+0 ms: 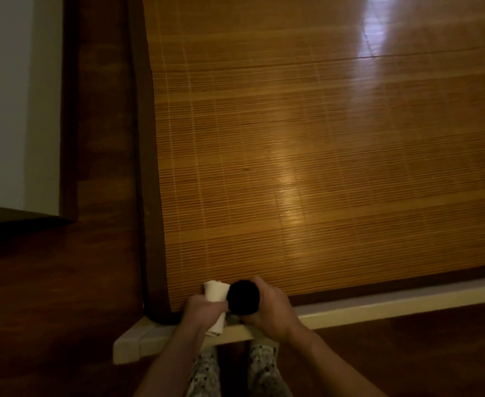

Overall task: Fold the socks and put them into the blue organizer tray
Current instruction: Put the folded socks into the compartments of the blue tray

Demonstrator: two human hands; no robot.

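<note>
My left hand (199, 310) grips a rolled white sock (215, 293), whose ends stick out above and below my fist. My right hand (272, 306) holds a rolled black sock (243, 296), fingers curled round it. Both hands are close together at the near left corner of the bamboo mat (321, 167). No blue organizer tray is in view.
The bamboo mat lies on a bed with a pale frame edge (378, 308) along the front. Dark wooden floor (49, 296) lies to the left and below. A white panel (15, 104) stands at the far left. My patterned trouser legs (204, 373) show below the frame.
</note>
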